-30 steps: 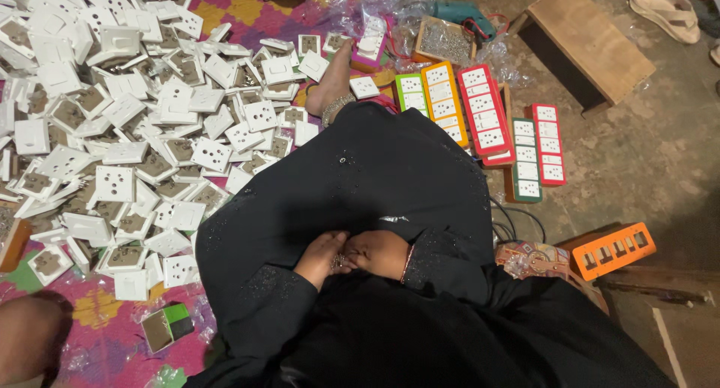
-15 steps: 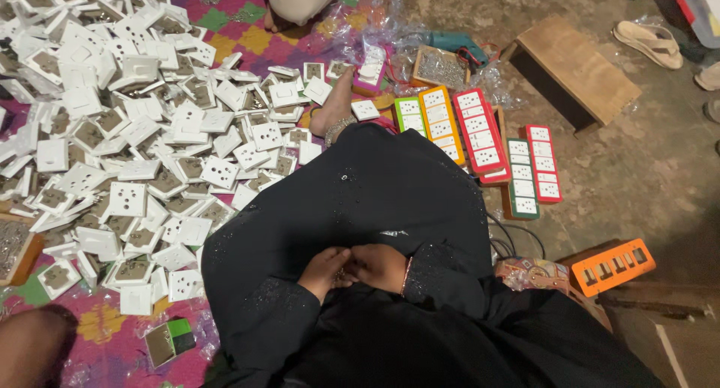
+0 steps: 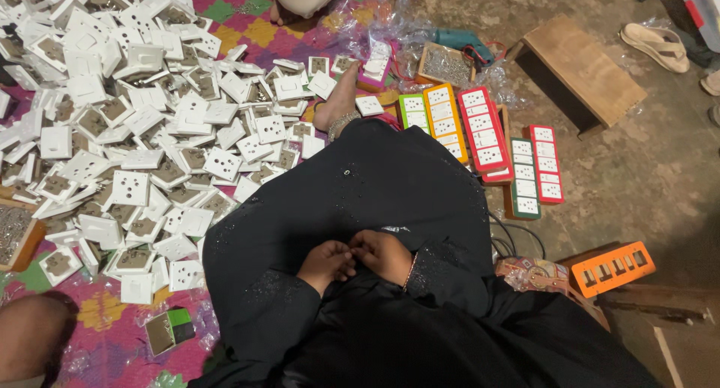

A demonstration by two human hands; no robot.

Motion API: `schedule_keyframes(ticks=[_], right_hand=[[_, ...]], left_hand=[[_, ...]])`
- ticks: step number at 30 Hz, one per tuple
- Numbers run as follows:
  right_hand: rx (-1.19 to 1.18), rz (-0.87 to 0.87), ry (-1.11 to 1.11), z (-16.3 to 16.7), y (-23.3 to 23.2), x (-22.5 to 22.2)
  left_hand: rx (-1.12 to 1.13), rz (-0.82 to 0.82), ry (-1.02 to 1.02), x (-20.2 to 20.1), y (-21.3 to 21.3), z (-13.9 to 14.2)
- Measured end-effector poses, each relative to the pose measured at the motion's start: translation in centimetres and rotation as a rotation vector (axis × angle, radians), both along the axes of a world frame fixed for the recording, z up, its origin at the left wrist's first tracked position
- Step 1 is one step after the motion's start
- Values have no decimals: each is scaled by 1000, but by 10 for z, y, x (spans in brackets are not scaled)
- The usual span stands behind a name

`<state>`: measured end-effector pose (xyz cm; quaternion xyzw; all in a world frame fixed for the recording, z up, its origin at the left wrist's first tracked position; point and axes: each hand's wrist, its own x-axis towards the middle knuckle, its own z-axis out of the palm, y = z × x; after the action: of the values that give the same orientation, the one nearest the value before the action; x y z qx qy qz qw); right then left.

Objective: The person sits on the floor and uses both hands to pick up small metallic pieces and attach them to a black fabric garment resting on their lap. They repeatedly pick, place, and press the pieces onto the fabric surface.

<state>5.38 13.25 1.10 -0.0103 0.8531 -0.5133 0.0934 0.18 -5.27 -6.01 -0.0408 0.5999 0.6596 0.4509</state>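
Since a moment ago the view has drifted; both hands stay together in the black lap; left hand [image 3: 326, 262] and right hand [image 3: 386, 254] are curled fingertip to fingertip, pinching something too small to tell; white socket plates [image 3: 131, 185] are heaped at ten o'clock.

Looks like a home floor workshop: heap of white plastic socket plates [image 3: 127, 133] on patterned mat [image 3: 112, 335], coloured switchboard boxes [image 3: 480, 129], teal drill [image 3: 461, 41].

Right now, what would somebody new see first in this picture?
Probably the huge heap of white socket plates covering the colourful mat on the left. Next, the row of bright socket boards in green, orange and red, lying on the floor at top middle. In the middle, the left hand and right hand touch over the black-clothed lap.
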Motion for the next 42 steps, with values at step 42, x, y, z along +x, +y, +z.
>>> schedule_keyframes(ticks=[42], right_hand=[[-9, 30, 86, -19, 13, -2]], left_hand=[[-57, -4, 241, 0, 2, -2]])
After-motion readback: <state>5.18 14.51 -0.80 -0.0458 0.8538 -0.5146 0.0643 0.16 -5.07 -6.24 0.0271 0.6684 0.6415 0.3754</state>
